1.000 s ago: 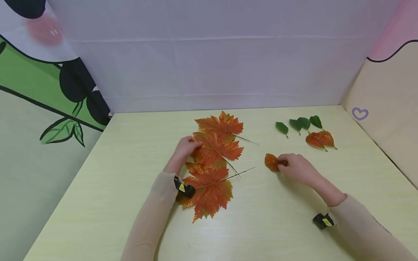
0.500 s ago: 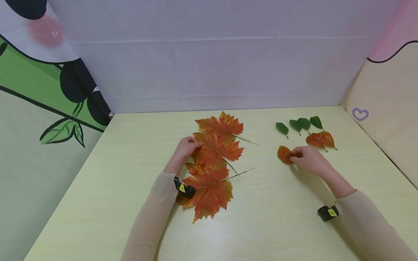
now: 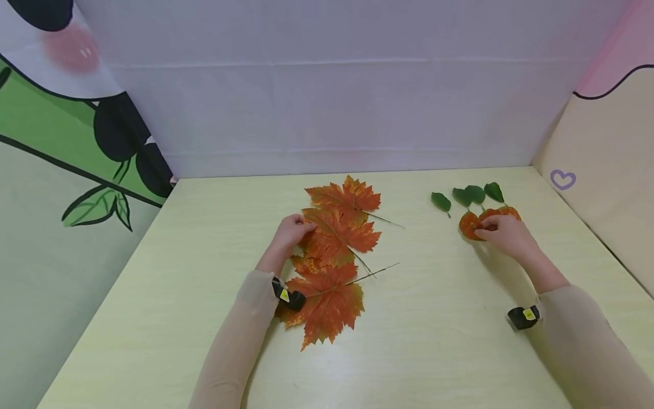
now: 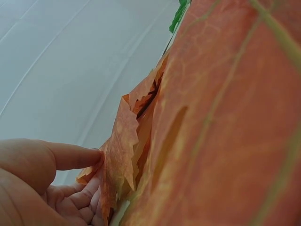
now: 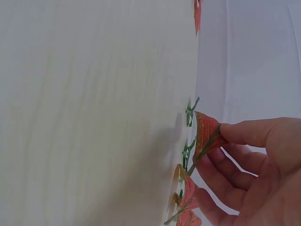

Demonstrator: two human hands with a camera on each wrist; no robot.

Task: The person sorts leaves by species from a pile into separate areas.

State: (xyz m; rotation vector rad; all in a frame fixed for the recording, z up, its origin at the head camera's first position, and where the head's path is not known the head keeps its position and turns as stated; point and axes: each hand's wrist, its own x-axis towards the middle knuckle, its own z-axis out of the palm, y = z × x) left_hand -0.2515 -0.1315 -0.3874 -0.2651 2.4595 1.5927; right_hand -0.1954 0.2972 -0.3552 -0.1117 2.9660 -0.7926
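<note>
Backdrop, one: pale purple cloth, hanging behind the counter.

Counter, one: light wood-toned counter, carrying every leaf not in the right hand's fingers.

Large orange-red leaves, at least three, overlapping in a column: upper leaf, middle leaf, lower leaf; their thin stems are pointing rightward.

Hands, two: left hand, pinching the left edge of the middle leaf between thumb and fingers; right hand, gripping one small leaf by thumb and fingertips.

Small orange-red leaves, three: held leaf, seemingly hanging just above the counter, near the green ones; a pair of resting leaves, lying partly hidden behind the right hand.

Small green leaves, four: single green leaf, lying apart at the left; three green leaves, lying close together, two of them overlapping.

Progress, as judged: large and small leaves are already lying in separate groups, with the small ones grouping by colour. The held leaf is awaiting placement; the arrangement is apparently nearing completion.
</note>
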